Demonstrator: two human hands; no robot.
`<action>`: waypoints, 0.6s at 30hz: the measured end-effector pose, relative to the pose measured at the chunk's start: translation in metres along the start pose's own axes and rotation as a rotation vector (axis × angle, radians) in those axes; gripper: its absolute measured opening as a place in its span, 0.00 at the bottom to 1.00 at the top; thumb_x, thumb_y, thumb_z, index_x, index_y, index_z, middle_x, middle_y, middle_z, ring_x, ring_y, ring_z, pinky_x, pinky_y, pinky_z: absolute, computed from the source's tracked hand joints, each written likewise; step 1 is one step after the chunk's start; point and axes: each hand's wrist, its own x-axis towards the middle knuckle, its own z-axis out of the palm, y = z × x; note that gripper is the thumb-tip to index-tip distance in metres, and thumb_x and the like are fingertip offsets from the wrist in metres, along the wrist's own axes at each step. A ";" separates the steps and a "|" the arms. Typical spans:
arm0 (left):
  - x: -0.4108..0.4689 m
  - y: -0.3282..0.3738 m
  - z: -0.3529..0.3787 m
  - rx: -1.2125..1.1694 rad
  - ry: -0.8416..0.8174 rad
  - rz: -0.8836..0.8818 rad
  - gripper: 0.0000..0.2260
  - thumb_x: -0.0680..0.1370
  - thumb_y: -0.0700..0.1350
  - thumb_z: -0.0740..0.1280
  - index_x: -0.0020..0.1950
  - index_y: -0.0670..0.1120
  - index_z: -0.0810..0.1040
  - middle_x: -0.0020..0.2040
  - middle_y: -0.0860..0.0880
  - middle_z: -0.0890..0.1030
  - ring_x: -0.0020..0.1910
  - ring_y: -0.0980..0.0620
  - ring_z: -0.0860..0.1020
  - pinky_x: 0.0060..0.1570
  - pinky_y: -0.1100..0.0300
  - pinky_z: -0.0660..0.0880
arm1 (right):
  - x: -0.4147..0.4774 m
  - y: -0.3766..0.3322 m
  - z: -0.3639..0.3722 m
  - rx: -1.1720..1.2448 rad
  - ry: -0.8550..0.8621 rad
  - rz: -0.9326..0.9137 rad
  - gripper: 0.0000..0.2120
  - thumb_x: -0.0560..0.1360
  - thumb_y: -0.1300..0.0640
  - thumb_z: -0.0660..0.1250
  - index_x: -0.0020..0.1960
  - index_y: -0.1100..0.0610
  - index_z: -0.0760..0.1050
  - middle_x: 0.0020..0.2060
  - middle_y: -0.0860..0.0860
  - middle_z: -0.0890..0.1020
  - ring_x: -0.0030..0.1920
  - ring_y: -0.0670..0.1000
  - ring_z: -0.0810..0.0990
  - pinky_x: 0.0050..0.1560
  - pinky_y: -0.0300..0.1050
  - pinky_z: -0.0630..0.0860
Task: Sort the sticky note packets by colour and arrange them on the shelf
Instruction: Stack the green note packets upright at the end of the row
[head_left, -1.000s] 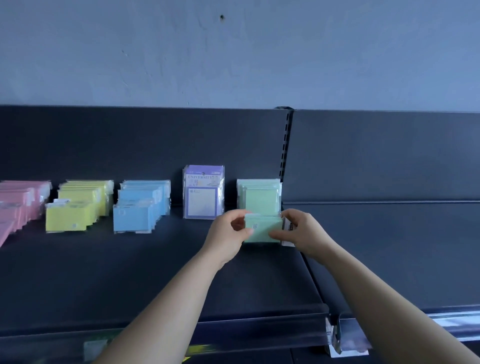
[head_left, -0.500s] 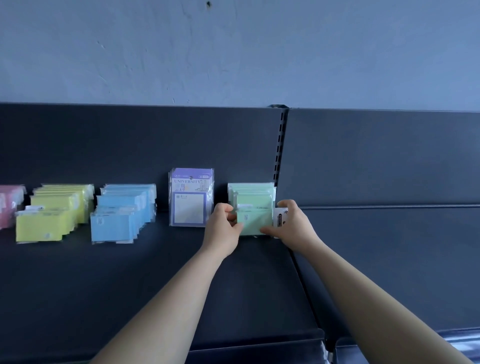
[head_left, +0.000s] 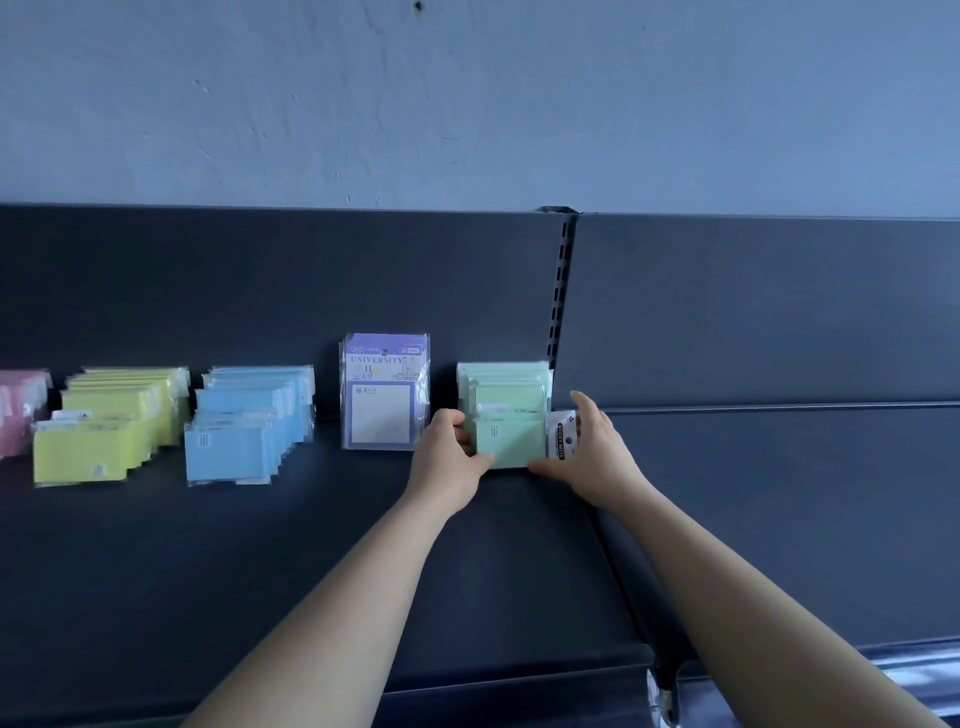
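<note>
A green sticky note packet stands at the front of the green row on the dark shelf. My left hand grips its left edge with curled fingers and thumb. My right hand holds its right edge, by the white header label. Left of them stand a purple packet, a blue row, a yellow row and pink packets at the frame's left edge.
A slotted upright splits the dark back panel just behind the green row. A second shelf section lies to the right. A blue-grey wall rises above.
Both hands have carried the green packet back and set it against the front of the green row. The camera has shifted right and tilted up a little.
</note>
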 end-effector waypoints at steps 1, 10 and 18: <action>0.000 0.000 0.000 0.004 -0.001 -0.001 0.25 0.73 0.39 0.72 0.68 0.43 0.68 0.57 0.48 0.78 0.52 0.52 0.78 0.49 0.61 0.74 | -0.001 0.000 0.000 -0.006 0.004 0.000 0.50 0.66 0.50 0.77 0.77 0.53 0.49 0.73 0.51 0.61 0.72 0.51 0.62 0.60 0.40 0.63; 0.001 -0.001 -0.001 -0.017 0.049 0.016 0.19 0.72 0.40 0.74 0.59 0.44 0.71 0.52 0.47 0.78 0.48 0.50 0.79 0.47 0.60 0.76 | 0.001 0.006 0.000 -0.009 0.192 0.035 0.40 0.65 0.50 0.77 0.70 0.57 0.61 0.62 0.52 0.69 0.64 0.51 0.68 0.58 0.41 0.67; -0.001 0.002 -0.016 0.022 0.029 0.050 0.19 0.74 0.45 0.72 0.62 0.45 0.73 0.55 0.50 0.78 0.50 0.52 0.77 0.49 0.61 0.73 | 0.000 0.000 -0.003 -0.101 0.154 -0.035 0.39 0.73 0.47 0.70 0.76 0.57 0.56 0.74 0.50 0.62 0.74 0.50 0.59 0.69 0.45 0.61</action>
